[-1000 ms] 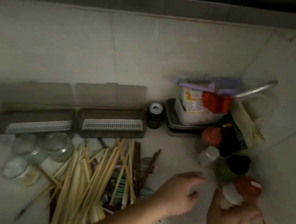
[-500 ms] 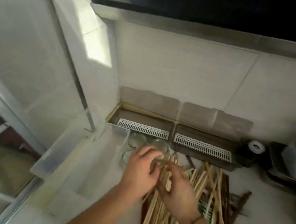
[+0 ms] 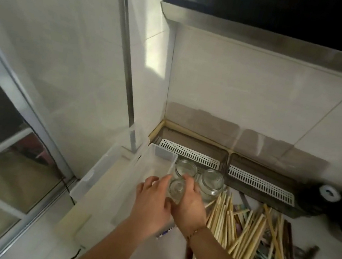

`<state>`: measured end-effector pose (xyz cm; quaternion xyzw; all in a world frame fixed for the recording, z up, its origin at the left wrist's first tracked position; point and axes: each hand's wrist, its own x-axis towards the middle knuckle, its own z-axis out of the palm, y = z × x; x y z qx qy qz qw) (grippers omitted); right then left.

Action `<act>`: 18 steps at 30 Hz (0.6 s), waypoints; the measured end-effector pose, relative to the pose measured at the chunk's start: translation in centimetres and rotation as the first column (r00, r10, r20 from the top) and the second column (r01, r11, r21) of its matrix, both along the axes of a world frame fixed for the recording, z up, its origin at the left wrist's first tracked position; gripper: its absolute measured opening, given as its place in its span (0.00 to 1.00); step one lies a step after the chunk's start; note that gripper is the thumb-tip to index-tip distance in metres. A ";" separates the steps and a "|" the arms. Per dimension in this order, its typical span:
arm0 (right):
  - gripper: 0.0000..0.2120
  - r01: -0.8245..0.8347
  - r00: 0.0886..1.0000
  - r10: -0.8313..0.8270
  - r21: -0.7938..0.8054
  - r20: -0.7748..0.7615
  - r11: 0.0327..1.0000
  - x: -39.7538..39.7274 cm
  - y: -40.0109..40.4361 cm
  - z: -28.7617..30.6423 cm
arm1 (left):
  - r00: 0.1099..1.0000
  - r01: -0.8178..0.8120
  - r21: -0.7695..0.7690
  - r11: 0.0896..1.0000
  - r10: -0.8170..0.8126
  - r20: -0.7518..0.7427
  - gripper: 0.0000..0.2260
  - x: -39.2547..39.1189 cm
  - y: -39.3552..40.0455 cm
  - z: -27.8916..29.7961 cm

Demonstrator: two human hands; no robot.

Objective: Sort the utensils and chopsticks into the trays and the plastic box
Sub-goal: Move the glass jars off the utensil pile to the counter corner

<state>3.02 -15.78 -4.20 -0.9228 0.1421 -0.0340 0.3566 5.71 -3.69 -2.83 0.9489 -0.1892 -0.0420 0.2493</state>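
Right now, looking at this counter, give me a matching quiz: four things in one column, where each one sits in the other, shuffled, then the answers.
Things:
1. small glass jar
2. plastic box
3. chopsticks
4. two slotted trays

Places:
A. against the back wall tiles
B. piled loose on the counter, right of the hands
C. between the left hand and right hand
D. at the left, beside the jars

Pairs: 1-C, 2-D, 3-B, 4-A
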 end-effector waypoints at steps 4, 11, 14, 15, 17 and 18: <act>0.36 0.021 1.000 -0.022 -0.051 -0.015 0.998 0.6 0.3 -0.1 | 0.997 -0.016 0.029 0.999 0.014 0.073 0.28 0.5 0.7 -0.7; 0.36 0.017 1.000 -0.018 -0.054 -0.022 0.998 0.9 0.0 -0.2 | 1.000 -0.002 0.063 0.998 0.000 0.027 0.29 1.1 1.1 -1.6; 0.36 0.014 1.000 -0.016 -0.059 -0.023 0.998 0.9 -0.1 -0.2 | 0.999 -0.001 0.066 0.998 -0.003 0.053 0.30 1.1 1.1 -1.9; 0.36 0.013 1.000 -0.015 -0.061 -0.024 0.998 0.9 -0.1 -0.2 | 0.998 -0.002 0.069 0.998 -0.002 0.060 0.30 1.1 1.0 -1.9; 0.36 0.012 1.000 -0.013 -0.059 -0.021 0.998 0.9 -0.1 -0.2 | 0.997 0.000 0.075 0.997 -0.005 0.072 0.30 1.2 1.0 -1.9; 0.36 0.011 1.000 -0.012 -0.054 -0.018 0.998 0.9 -0.2 -0.2 | 0.997 0.002 0.075 0.997 -0.007 0.075 0.30 1.3 1.0 -1.8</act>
